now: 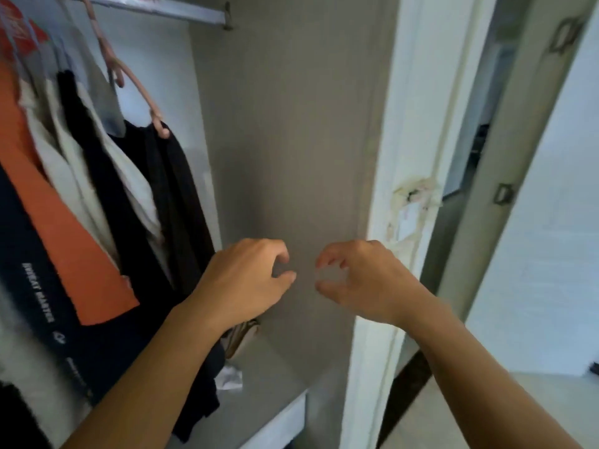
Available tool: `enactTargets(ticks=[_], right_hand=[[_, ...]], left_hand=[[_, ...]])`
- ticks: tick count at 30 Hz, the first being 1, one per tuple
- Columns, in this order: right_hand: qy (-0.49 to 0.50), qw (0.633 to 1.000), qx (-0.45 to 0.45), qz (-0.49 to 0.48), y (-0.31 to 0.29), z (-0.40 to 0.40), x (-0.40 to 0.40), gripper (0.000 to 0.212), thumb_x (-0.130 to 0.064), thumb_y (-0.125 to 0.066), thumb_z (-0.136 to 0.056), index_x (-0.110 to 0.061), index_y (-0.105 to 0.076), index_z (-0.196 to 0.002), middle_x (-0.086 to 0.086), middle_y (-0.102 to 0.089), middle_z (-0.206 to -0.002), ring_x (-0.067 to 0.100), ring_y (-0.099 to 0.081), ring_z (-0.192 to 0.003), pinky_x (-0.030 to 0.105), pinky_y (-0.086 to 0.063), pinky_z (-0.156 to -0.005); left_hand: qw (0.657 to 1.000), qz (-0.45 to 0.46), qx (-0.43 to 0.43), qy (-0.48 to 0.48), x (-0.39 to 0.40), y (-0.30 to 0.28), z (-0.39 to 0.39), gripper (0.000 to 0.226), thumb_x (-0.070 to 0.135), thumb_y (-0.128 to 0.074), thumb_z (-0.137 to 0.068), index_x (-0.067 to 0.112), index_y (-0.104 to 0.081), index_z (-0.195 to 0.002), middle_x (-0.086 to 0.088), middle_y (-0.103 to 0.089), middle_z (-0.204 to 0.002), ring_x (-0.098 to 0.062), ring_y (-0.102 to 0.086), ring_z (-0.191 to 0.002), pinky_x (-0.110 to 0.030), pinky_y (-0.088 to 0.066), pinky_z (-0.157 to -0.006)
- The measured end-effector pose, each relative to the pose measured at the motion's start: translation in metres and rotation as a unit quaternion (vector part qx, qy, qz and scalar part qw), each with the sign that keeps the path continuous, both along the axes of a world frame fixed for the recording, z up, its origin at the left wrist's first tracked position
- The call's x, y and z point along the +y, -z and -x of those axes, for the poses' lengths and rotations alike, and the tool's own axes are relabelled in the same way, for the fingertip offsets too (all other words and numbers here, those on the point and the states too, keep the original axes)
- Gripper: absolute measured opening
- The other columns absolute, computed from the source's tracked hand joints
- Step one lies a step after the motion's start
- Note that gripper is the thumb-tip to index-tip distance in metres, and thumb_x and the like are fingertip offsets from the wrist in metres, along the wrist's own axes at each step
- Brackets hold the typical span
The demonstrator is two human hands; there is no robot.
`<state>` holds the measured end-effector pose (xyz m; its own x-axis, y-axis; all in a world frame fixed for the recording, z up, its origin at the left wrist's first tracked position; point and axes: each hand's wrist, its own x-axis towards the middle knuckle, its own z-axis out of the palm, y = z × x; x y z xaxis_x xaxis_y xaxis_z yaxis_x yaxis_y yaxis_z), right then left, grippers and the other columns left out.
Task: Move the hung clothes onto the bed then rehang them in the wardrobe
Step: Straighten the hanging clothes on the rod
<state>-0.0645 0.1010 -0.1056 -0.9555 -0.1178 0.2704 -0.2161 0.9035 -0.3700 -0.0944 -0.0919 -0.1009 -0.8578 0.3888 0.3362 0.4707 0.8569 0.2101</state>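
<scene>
Several garments hang from the metal rail at the left of the open wardrobe. Rightmost is a black garment on a pink hanger. Left of it hang a cream piece, an orange one and a navy one with white lettering. My left hand is raised just right of the black garment, fingers loosely curled, holding nothing. My right hand hovers beside it in front of the grey wardrobe side wall, fingers also loosely curled and empty. The two hands do not touch.
A grey shelf lies below the hands, with a crumpled white item and a tan striped item on it. The white wardrobe frame and a door edge stand at the right, with pale floor beyond.
</scene>
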Motion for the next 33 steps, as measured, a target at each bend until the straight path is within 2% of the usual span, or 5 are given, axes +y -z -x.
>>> enactTargets(ticks=[4,12,17,27,33], right_hand=[[0.076,0.997,-0.027,-0.016,0.020,-0.061,0.054,0.021,-0.050,-0.062,-0.085,-0.035,-0.066,-0.099,-0.018,-0.064,-0.101,0.004,-0.060,-0.093,0.029,-0.053,-0.085],[0.256,0.965,-0.054,-0.014,0.038,-0.205,0.174,0.024,-0.045,-0.065,-0.086,-0.034,-0.061,-0.107,-0.014,-0.060,-0.108,0.006,-0.054,-0.098,0.027,-0.049,-0.087],[0.369,0.926,-0.072,-0.013,0.052,-0.317,0.252,0.033,-0.045,-0.064,-0.087,-0.036,-0.055,-0.118,-0.014,-0.057,-0.118,0.008,-0.051,-0.103,0.025,-0.042,-0.084],[0.526,0.844,-0.100,-0.030,0.076,-0.526,0.377,0.039,-0.047,-0.064,-0.085,-0.032,-0.056,-0.120,-0.009,-0.059,-0.116,0.011,-0.054,-0.105,0.027,-0.048,-0.089],[0.592,0.800,-0.103,-0.007,0.077,-0.623,0.422,0.045,-0.042,-0.064,-0.089,-0.031,-0.050,-0.131,-0.008,-0.054,-0.129,0.011,-0.053,-0.110,0.021,-0.040,-0.085]], left_hand=[[0.994,-0.004,-0.055,0.089,0.065,0.016,-0.029,0.034,0.053,-0.063,-0.087,0.035,-0.060,-0.116,0.013,-0.064,-0.110,-0.012,-0.061,-0.098,-0.033,-0.052,-0.085],[0.957,0.031,-0.075,0.279,0.226,0.029,-0.115,0.038,0.048,-0.064,-0.090,0.034,-0.058,-0.124,0.012,-0.063,-0.120,-0.005,-0.058,-0.095,-0.018,-0.044,-0.077],[0.924,0.056,-0.091,0.367,0.336,0.048,-0.195,0.044,0.054,-0.062,-0.088,0.037,-0.055,-0.128,0.013,-0.062,-0.127,-0.009,-0.061,-0.109,-0.029,-0.052,-0.092],[0.849,0.105,-0.095,0.509,0.518,0.077,-0.374,0.056,0.059,-0.062,-0.086,0.035,-0.049,-0.135,0.010,-0.057,-0.136,-0.012,-0.056,-0.119,-0.027,-0.043,-0.097],[0.794,0.113,-0.089,0.591,0.596,0.080,-0.458,0.056,0.056,-0.064,-0.087,0.034,-0.049,-0.136,0.010,-0.056,-0.135,-0.011,-0.055,-0.118,-0.025,-0.043,-0.095]])
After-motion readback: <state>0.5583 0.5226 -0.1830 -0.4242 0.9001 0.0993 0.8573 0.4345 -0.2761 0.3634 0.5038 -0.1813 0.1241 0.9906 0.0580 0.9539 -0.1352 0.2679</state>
